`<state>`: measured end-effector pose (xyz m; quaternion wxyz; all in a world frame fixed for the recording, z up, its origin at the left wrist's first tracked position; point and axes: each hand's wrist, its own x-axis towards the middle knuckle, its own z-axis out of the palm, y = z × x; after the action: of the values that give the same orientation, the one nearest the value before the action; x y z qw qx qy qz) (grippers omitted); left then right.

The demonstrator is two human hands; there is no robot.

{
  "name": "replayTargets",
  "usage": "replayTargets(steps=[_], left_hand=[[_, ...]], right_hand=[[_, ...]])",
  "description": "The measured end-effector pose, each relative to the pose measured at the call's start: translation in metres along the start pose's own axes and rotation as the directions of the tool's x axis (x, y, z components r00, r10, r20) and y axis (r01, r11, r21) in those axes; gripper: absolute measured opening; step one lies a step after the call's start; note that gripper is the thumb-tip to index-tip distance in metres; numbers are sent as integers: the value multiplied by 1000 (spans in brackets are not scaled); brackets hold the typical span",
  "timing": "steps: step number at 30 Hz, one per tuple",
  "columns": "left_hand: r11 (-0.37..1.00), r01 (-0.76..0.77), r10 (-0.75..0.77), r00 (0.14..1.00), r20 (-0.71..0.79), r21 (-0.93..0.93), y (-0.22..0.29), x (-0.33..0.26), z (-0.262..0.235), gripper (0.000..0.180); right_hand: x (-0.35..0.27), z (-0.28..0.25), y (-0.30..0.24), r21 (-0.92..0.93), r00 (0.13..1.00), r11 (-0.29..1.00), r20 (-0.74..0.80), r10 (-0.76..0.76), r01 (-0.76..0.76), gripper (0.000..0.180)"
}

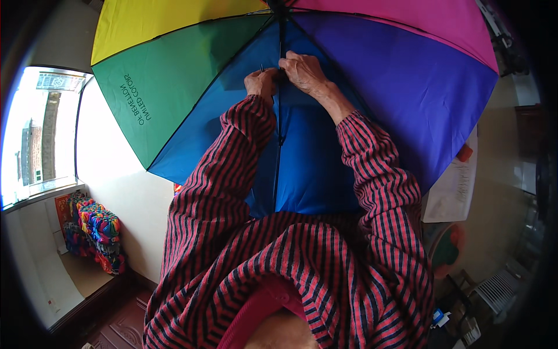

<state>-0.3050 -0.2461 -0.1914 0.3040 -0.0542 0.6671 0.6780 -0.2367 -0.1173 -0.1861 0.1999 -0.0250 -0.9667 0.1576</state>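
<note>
An open umbrella (383, 87) with yellow, green, blue, purple and pink panels spreads before me, its inner side showing. A thin black rib (279, 157) runs down the middle of the blue panel from the dark hub (280, 6) at the top. My left hand (261, 83) is closed just left of this rib, and a thin pointed metal tip (261, 67) sticks up from its fingers. What that tip belongs to is hidden. Across the rib, my right hand (303, 71) is bent into a pinch, its fingertips at the rib. Something small and dark between the hands cannot be made out.
A bright window (43, 125) lies at the left, with a multicoloured knitted or braided bundle (100, 227) below it. To the right, a white sheet or bag (453, 189) hangs beside a round green and red thing (447, 247). A white slatted object (499, 289) stands lower right.
</note>
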Motion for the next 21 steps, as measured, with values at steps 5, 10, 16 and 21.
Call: replayTargets(steps=[5, 10, 16, 21], left_hand=[[997, -29, 34, 997, -65, 78, -4, 6, 5, 13], [982, -161, 178, 964, -198, 97, -22, 17, 9, 16], [991, -102, 88, 983, -160, -85, -24, 7, 11, 15], [993, -104, 93, 978, -187, -48, -10, -7, 15, 11]], right_hand=[[-6, 4, -1, 47, 993, 998, -112, -43, 48, 7], [-16, 5, -8, 115, 957, 977, -206, 202, -182, 9], [-18, 10, -7, 119, 951, 975, -225, 212, -190, 13], [-19, 9, -7, 146, 949, 982, -272, 159, -123, 4]])
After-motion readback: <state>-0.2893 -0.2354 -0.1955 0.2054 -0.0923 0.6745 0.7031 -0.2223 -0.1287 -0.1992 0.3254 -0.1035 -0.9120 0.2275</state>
